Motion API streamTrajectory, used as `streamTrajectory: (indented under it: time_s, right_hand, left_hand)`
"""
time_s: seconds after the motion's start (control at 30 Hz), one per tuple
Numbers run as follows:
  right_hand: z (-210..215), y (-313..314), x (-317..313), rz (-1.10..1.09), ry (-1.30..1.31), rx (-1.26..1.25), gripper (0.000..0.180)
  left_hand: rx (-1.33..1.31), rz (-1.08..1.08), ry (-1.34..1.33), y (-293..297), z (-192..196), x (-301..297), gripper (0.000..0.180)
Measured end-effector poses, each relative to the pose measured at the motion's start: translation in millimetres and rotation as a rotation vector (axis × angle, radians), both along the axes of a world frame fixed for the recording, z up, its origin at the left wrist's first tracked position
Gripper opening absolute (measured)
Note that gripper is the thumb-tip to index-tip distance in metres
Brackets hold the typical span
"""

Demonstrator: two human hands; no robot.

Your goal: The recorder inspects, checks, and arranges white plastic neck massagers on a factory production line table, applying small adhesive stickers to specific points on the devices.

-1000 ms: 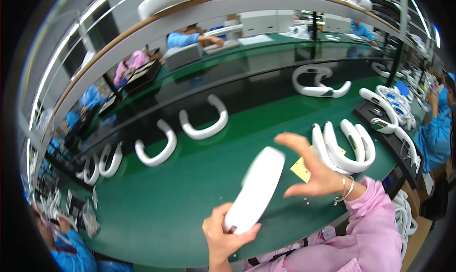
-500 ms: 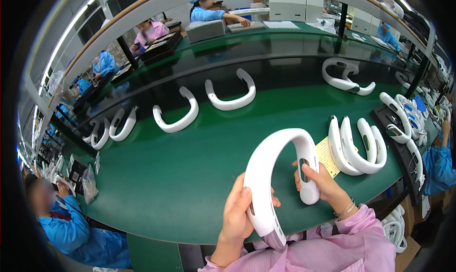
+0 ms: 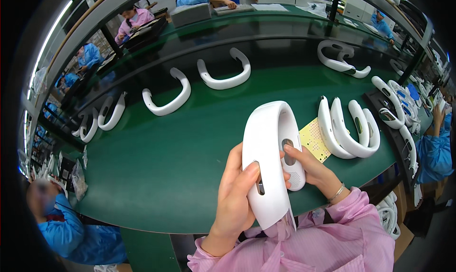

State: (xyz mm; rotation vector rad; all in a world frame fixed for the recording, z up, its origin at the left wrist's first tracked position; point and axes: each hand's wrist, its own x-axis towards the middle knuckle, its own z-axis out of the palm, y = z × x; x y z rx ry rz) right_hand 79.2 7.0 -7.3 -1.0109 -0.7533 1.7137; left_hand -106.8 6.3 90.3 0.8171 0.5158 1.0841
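A white U-shaped neck fan [image 3: 264, 144] is held up over the near edge of the table, its curve toward the far side. My left hand [image 3: 236, 191] wraps the left arm of the neck fan, thumb beside a dark oval window. On its other arm, my right hand [image 3: 311, 166] grips near a second dark window, with the thumb on that window. Small holes dot the tip below my right thumb. Just right of my hands, a few more white neck fans [image 3: 363, 146] stand close together, partly over a yellow dotted sheet [image 3: 313, 140].
Several white neck fans, one of them [image 3: 168, 106] at centre left, lie spaced along the far side of the green table [image 3: 142, 177]. A black tray [image 3: 403, 151] with white parts borders the right. People in blue work at both sides; a clear bag [image 3: 79, 179] lies left.
The neck fan has turned in my hands, so its two arms appear closer together and the left arm's dark window shows more. The whole view has shifted slightly.
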Motion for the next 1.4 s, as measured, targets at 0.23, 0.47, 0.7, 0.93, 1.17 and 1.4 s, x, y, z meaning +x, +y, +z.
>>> streamTrajectory:
  time_s: [0.23, 0.47, 0.7, 0.93, 1.17, 1.4]
  right_hand:
    - [9.5, 2.0, -7.5, -0.006, -0.016, 0.002, 0.045]
    - [4.1, 2.7, -10.5, -0.048, -0.017, 0.029, 0.043]
    - [0.0, 0.2, -11.1, -0.096, -0.035, 0.104, 0.041]
    - [35.4, -22.0, -2.6, -0.160, -0.360, 0.142, 0.049]
    - [101.9, -43.4, -12.4, 0.214, -0.362, 0.247, 0.057]
    - [108.8, -37.6, -33.7, 0.113, -0.720, 0.774, 0.054]
  left_hand:
    - [0.042, -0.044, 0.071, -4.2, 5.4, -2.9, 0.043]
    - [0.027, -0.056, 0.066, -7.2, 4.9, -4.7, 0.048]
    - [0.084, -0.174, -0.004, -5.9, -7.8, -23.7, 0.051]
    - [0.202, 0.190, 0.244, 12.8, -57.9, -51.1, 0.074]
    - [-0.065, 0.251, 0.201, 40.8, -97.4, -57.7, 0.039]
    - [-0.158, 0.076, 0.106, 41.9, -107.1, -59.5, 0.040]
